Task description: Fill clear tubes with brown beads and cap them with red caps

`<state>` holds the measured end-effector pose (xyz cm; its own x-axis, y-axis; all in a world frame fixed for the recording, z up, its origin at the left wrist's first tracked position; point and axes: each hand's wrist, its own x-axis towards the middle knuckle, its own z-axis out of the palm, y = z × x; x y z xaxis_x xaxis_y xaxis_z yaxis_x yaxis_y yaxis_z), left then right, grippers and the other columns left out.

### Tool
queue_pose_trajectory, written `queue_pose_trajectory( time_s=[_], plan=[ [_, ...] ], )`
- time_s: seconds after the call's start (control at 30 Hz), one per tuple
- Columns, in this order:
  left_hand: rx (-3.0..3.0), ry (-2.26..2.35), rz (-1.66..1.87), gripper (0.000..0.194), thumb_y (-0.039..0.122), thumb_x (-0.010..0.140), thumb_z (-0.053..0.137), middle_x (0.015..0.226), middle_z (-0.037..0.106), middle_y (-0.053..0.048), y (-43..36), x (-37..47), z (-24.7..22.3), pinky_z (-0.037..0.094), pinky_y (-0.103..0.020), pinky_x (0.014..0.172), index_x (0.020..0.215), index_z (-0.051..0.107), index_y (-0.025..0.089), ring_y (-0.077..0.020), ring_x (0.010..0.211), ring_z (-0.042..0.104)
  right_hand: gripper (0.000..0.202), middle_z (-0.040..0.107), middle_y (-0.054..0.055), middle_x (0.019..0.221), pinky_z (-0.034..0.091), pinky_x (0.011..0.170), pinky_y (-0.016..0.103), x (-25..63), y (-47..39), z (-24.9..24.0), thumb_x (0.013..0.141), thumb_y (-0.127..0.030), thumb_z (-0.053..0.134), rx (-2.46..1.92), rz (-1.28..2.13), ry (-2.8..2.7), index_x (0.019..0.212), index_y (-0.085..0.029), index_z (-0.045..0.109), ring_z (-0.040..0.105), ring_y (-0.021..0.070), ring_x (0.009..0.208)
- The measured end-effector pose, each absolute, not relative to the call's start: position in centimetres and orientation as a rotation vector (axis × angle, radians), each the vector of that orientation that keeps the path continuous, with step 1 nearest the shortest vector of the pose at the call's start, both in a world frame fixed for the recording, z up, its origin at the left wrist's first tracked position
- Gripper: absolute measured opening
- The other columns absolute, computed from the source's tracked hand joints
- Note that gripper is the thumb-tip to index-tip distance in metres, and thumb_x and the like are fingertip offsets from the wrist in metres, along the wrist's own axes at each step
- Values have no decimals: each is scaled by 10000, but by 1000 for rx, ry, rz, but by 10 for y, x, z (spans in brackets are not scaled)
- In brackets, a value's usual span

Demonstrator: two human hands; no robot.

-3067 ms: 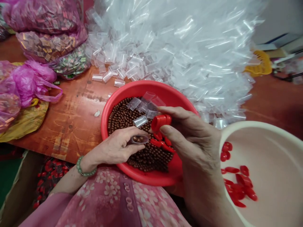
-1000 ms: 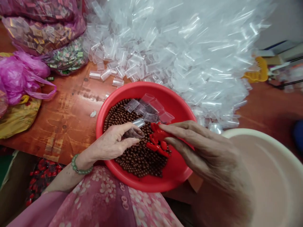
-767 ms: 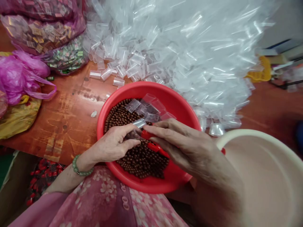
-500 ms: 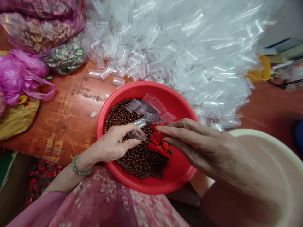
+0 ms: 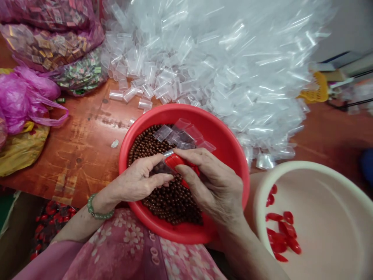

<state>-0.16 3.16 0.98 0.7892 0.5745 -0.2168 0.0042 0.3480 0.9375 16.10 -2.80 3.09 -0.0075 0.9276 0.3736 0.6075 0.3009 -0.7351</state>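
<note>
Toward nine o'clock over the round red plastic basin (image 5: 186,110), the left hand (image 5: 138,179) pinches a clear plastic tube (image 5: 160,168) facing three, apparently to meet the glossy red plastic cap (image 5: 174,160) pinched by the right hand (image 5: 215,186), above small round brown beads (image 5: 175,208) the basin likely keeps from rolling.

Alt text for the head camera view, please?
The left hand holds a clear tube, the right hand a red cap at its end, over a red basin of brown beads. Heaped tubes lie behind, a cream tub at right.
</note>
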Motion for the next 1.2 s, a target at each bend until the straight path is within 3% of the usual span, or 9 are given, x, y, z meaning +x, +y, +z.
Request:
queue_pose_trajectory(
  time_s=[0.17,0.33,0.57,0.67,1.03,1.2],
  plan=[
    [1210,572,372,143,250,918,519,768,565,14,32,-5,10,429,-221,650,1003,579,152,-94,672,516,357,707,65,964,589,757,309,157,-27,29,864,-62,620,-1399,330,-1736,1175,-235,650,680,168,862],
    [1279,566,397,110,253,924,515,763,557,19,33,-6,11,416,-213,657,886,552,157,-88,679,495,329,704,49,928,588,714,264,165,-22,37,863,-55,621,-1337,465,-1810,1141,-228,656,684,150,833],
    [1363,558,345,301,273,926,532,859,587,0,33,-7,8,432,-248,721,1205,580,171,-120,761,502,276,713,44,904,588,701,297,167,-25,43,869,-97,622,-1391,553,-1764,1104,-233,672,679,166,799],
    [1402,556,322,332,281,931,520,827,578,11,33,-8,7,425,-247,689,1244,565,178,-115,715,487,234,717,42,887,581,692,288,168,-26,42,862,-115,640,-1384,630,-1731,1066,-223,682,678,164,788],
    [1646,613,231,142,275,916,498,975,678,-78,33,-6,5,445,-328,781,1008,540,175,-203,861,607,239,715,32,875,581,683,266,171,-30,38,843,-94,661,-1401,638,-1806,1043,-220,691,684,153,779],
    [1602,601,260,118,250,909,498,941,656,-59,33,-5,5,437,-326,787,990,539,175,-190,851,588,364,717,52,978,578,745,279,165,-37,34,865,-95,634,-1431,462,-1856,1194,-250,639,690,167,859]
  ],
)
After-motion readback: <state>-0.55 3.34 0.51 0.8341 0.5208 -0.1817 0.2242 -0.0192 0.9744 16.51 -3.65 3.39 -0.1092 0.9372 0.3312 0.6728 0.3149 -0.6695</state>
